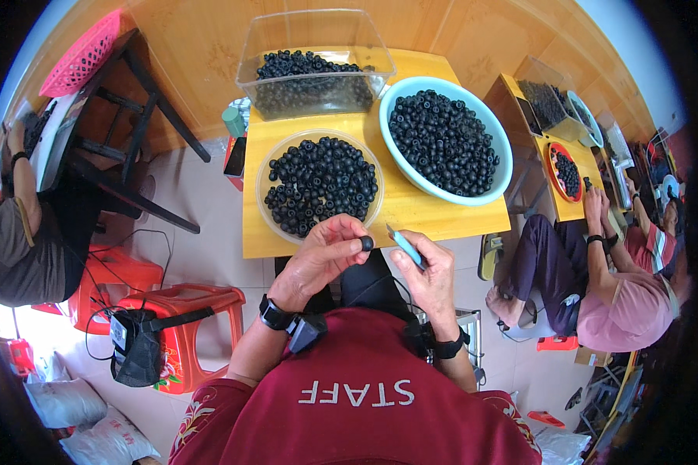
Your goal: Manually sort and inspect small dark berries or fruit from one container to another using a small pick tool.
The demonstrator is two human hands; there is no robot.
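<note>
Pinched between the thumb and fingers of my left hand (318, 260) is a small round black piece (367, 243). My right hand (430, 277) grips a light-blue knife (408, 248), its thin blade tip angled up toward the piece but seemingly apart from it. Just beyond my hands, a shallow clear round tray (262, 177) holds many similar black pieces, several showing a hole. To its right, a pale blue basin (502, 172) is heaped with more of them. Behind the tray stands a clear rectangular box (318, 31) partly filled with the same kind.
The yellow table (450, 225) has its front edge close to my hands. A green-lidded container (233, 121) stands beside its left edge. Red stools (202, 310) are at left. Co-workers sit at both sides, one in a pink shirt (624, 314) at another yellow table.
</note>
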